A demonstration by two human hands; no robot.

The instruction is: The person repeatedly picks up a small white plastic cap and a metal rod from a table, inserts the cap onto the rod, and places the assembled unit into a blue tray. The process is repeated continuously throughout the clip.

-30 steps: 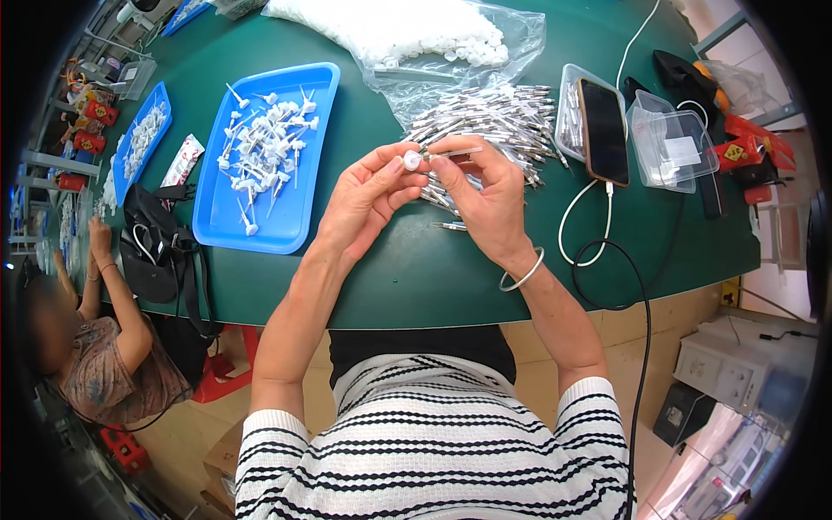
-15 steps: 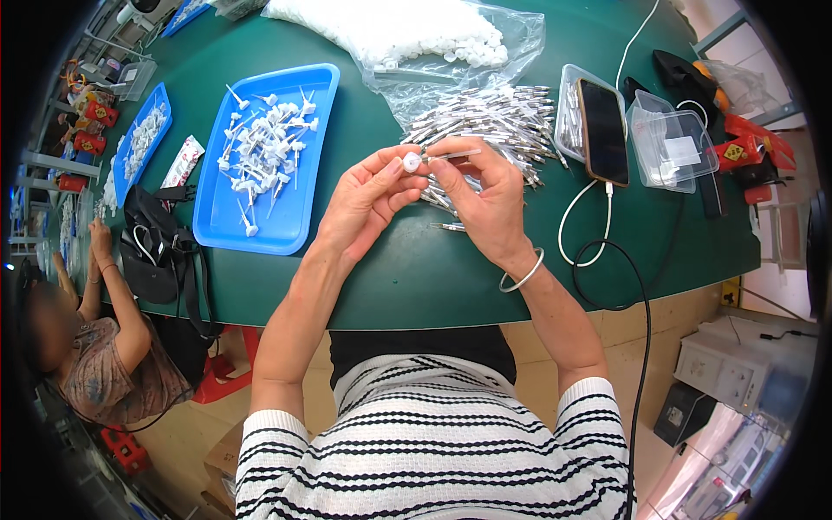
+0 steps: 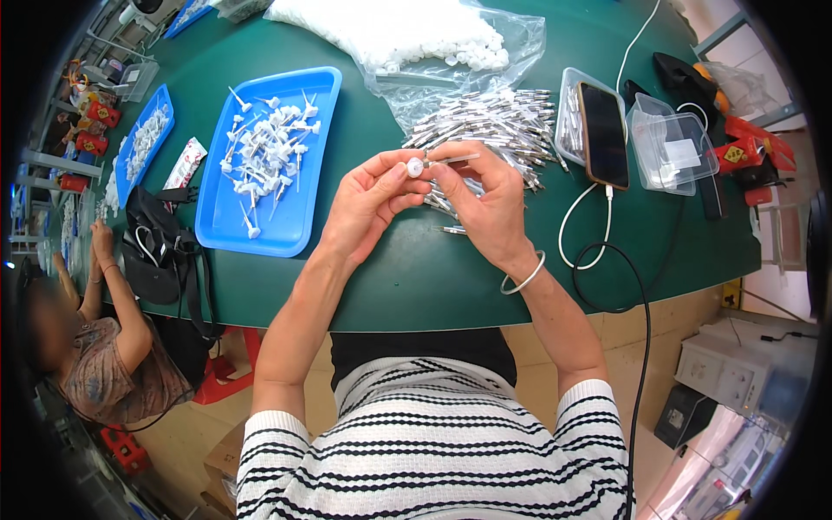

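Note:
My left hand (image 3: 368, 201) pinches a small round white plastic cap (image 3: 415, 167) between thumb and fingertips. Against it, my right hand (image 3: 487, 201) grips a thin metal rod (image 3: 458, 159) between thumb and forefinger, its free end pointing right. Where cap and rod meet is too small to make out. Just beyond my hands lies a heap of thin metal rods (image 3: 494, 121). On the left, a blue tray (image 3: 212, 227) holds many white caps with rods (image 3: 264, 147) joined to them. A clear plastic bag (image 3: 520, 35) of loose white caps (image 3: 381, 35) lies at the back.
To the right, a phone (image 3: 604, 139) with a white cable rests on a clear box (image 3: 569, 113) of rods, beside another clear box (image 3: 672, 156). A black bag (image 3: 156, 247) and a second blue tray (image 3: 143, 147) lie left, near a seated person (image 3: 113, 355).
Hardly anything differs. Both hands stay in the same place with the cap and rod, and the whole picture has shifted very slightly.

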